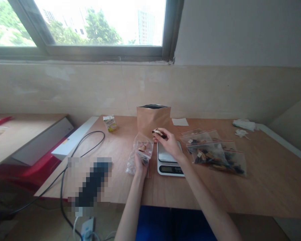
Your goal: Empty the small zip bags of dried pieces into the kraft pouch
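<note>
My left hand (pixel 139 164) is closed round a clear zip bag (pixel 143 142), its mouth spread open and a brown dried piece showing inside. In the fingers of my right hand (pixel 167 140) are dried mushroom-like slices (pixel 159 133), pale with dark edges, just above and to the right of the bag's mouth. Below my right hand stands a white kitchen scale (pixel 163 169) with a metal plate, partly covered by the hand and wrist. A brown stand-up pouch (pixel 150 117) with an open top rises behind both hands.
Several filled zip bags (pixel 213 155) are heaped right of the scale. A small carton (pixel 110 123), a black cable (pixel 87 134) and a blurred-out dark object (pixel 92 184) lie to the left. White paper (pixel 180 122) lies by the pouch; white gloves (pixel 244 125) lie far right.
</note>
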Motion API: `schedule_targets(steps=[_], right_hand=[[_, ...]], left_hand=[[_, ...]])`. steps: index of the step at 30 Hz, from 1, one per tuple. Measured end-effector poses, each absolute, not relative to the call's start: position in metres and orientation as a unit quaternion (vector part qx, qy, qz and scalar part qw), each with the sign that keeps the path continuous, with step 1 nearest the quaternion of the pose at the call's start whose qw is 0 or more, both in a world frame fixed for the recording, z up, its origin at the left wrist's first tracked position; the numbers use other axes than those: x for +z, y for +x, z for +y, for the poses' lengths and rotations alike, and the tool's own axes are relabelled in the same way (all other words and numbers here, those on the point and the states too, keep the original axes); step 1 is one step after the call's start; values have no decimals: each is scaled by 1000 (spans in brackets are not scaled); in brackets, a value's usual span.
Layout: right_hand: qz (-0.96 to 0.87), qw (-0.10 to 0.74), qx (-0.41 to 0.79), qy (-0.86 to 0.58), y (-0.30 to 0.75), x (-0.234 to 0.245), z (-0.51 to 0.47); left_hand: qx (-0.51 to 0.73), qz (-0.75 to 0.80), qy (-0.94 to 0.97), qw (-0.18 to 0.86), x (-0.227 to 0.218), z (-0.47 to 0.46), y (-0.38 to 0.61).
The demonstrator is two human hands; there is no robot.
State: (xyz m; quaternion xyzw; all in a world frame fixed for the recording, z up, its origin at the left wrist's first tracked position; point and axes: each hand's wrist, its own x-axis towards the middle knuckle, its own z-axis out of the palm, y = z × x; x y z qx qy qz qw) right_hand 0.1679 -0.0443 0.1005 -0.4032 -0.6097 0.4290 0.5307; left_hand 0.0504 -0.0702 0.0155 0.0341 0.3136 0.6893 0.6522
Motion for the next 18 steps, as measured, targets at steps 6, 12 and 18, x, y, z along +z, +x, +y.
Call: schedule_targets(steps=[6, 12, 18], right_hand=[[-692, 581, 196, -380, 174, 171, 15], [-766, 466, 60, -439, 172, 186, 62], [-781, 430, 59, -450, 174, 170, 67]], left_hand=[[690, 320, 22, 649, 15, -70, 53], [684, 332, 24, 649, 16, -71, 53], [673, 342, 38, 655, 13, -70, 52]])
